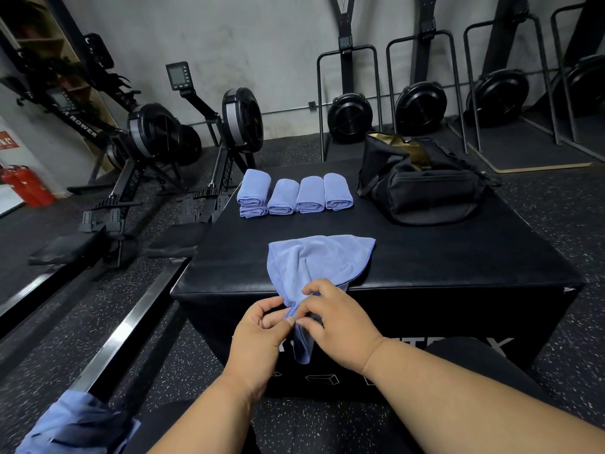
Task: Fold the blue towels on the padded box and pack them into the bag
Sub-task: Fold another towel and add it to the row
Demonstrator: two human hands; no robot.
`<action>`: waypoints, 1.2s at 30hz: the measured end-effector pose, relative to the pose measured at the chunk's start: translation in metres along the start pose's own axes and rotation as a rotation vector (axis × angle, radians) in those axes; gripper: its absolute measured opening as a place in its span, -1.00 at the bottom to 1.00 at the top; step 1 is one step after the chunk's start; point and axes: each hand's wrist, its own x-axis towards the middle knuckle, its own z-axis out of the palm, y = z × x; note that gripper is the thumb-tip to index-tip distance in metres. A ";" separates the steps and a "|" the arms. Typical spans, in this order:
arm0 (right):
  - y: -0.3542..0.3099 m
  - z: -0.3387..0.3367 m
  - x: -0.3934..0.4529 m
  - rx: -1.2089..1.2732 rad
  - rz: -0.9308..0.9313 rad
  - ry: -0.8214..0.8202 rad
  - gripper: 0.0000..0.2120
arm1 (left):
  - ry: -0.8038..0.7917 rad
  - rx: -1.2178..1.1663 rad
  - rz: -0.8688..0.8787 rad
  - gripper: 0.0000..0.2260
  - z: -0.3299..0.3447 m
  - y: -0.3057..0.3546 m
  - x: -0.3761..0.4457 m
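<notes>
A loose blue towel (319, 262) lies bunched on the near part of the black padded box (442, 257), and one end of it hangs over the front edge. My left hand (258, 332) and my right hand (340, 326) both pinch that hanging end, fingertips close together. Several folded blue towels (294, 194) lie in a row at the far side of the box, with one stacked on another at the left end. A black duffel bag (422, 188) stands open at the far right of the box, showing an olive lining.
More blue towels (75, 424) lie heaped at the lower left beside me. Rowing machines (163, 139) stand on the floor to the left, and ski machines (419, 106) line the back wall. A red fire extinguisher (24, 185) lies at the far left.
</notes>
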 end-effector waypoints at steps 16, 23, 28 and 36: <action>-0.008 0.006 0.005 0.362 0.185 -0.025 -0.90 | -0.084 0.057 -0.008 -0.47 -0.003 -0.008 0.004; 0.002 -0.002 0.009 0.311 0.214 0.030 -0.79 | 0.057 0.027 0.020 -0.60 -0.013 -0.002 0.006; 0.045 -0.027 0.014 0.005 0.346 0.044 -0.44 | 0.141 -0.018 0.059 -0.55 -0.044 0.004 0.016; 0.091 -0.024 0.017 -0.192 0.368 0.152 -0.58 | 0.179 -0.067 0.109 -0.46 -0.081 0.009 0.020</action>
